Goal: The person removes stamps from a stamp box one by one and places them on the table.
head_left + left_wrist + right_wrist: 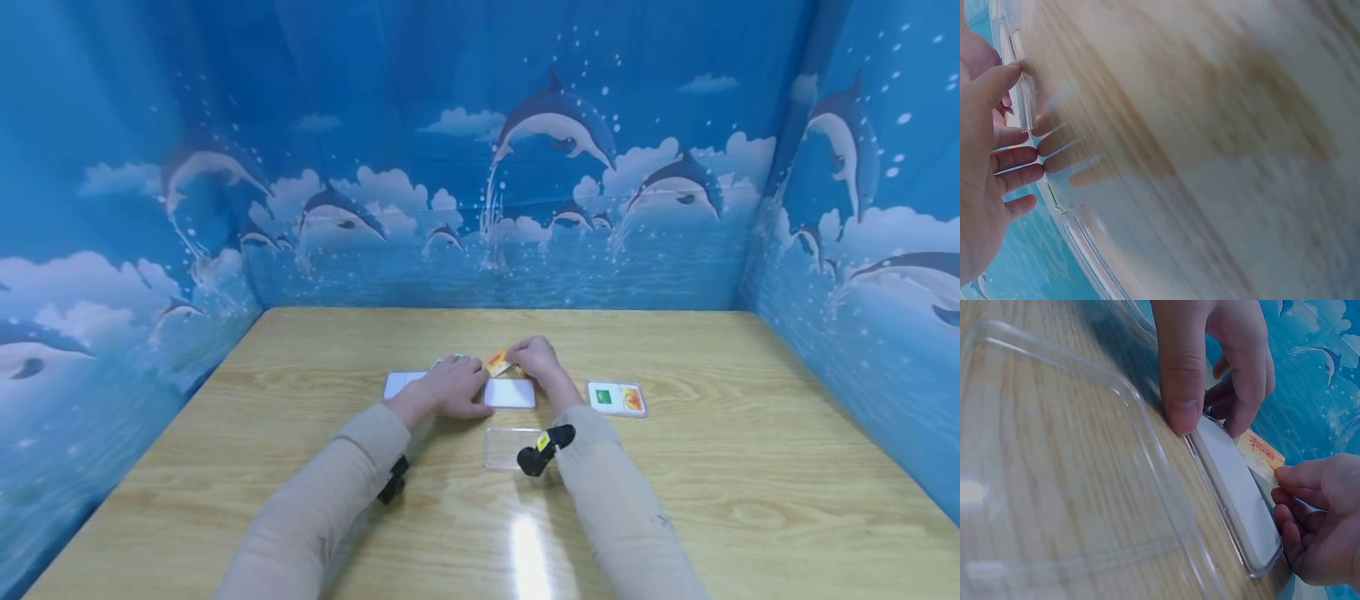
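A flat clear-edged case with a white face lies near the middle of the table. My left hand holds its left end, the thumb at the near edge and a finger at the far edge. Just behind the case, my right hand pinches a small orange-and-yellow packet with red lettering between thumb and finger. The packet lies tilted beside the case's far side. On the near side of the case lies a clear plastic lid or tray.
Right of my hands lies another clear case with a green piece and an orange piece in it. A white case sits partly behind my left hand, with something green beyond it. Dolphin-print curtains surround the wooden table.
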### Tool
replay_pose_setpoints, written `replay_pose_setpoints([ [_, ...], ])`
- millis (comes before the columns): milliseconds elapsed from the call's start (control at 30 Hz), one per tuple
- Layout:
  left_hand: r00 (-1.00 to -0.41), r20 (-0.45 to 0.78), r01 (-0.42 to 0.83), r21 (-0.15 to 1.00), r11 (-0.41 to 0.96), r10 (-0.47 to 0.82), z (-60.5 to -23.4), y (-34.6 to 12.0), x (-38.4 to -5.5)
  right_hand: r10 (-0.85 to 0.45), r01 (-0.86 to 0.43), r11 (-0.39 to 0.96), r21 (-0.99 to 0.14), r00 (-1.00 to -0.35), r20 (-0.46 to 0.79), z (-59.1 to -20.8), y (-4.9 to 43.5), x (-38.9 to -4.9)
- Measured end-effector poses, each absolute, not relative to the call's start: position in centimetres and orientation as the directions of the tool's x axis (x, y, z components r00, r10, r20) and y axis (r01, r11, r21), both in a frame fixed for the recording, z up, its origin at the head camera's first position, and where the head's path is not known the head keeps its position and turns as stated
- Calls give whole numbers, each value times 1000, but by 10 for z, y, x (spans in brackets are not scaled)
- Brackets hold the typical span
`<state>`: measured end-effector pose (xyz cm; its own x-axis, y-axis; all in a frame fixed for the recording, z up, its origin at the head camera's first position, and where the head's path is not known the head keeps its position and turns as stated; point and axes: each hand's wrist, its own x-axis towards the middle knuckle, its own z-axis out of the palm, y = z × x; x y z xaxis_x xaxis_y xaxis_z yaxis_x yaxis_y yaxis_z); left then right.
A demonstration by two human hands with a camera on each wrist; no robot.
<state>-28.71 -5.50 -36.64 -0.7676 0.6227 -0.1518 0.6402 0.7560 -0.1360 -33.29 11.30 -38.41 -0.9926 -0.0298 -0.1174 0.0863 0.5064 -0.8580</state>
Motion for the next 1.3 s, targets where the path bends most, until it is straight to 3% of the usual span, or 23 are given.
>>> replay_pose_setpoints([
  [433,-769,-154,638,-127,760,620,-366,-55,-286,-39,101,499,-861,-990,-139,-380,116,-331],
  [867,-806,-133,588,-77,805,576,-352,-64,-288,-163,6,520,-854,-981,-107,-365,131,-330],
  [1033,-824,-92,566,-74,821,560,-346,-67,-287,-232,-109,593,-798,-972,-40,-356,138,-323],
  [1300,-827,39,558,-51,828,560,-338,-73,-285,-392,-386,728,-567,-912,117,-333,146,-304],
])
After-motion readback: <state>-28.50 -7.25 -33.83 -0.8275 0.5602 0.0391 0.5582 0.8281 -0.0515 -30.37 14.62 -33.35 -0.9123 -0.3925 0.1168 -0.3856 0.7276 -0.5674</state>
